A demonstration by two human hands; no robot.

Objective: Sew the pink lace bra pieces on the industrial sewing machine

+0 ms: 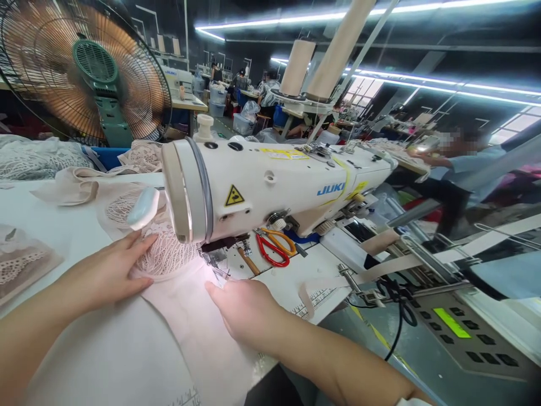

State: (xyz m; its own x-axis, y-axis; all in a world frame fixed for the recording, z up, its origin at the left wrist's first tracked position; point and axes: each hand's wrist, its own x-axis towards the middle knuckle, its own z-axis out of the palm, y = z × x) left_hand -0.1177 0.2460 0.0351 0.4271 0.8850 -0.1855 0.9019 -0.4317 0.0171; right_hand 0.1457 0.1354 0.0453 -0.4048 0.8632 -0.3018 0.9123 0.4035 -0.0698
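Observation:
A pale pink fabric piece (203,332) with a lace panel (167,251) lies under the head of a white JUKI sewing machine (236,175). The lamp lights the cloth near the needle area, where the needle itself is hard to make out. My left hand (112,268) rests on the lace edge, thumb and fingers spread apart. Close to the presser foot (217,268), on the right side of the cloth, my right hand (249,307) grips the fabric with its thumb on top; its other fingers are mostly hidden.
Red-handled scissors (273,251) and an orange-handled pair (281,239) lie behind the needle area. More lace pieces (25,259) sit at left, near a large fan (93,67). Thread cones (298,67) stand behind. A control panel (460,332) is at right. A co-worker (469,163) sits beyond.

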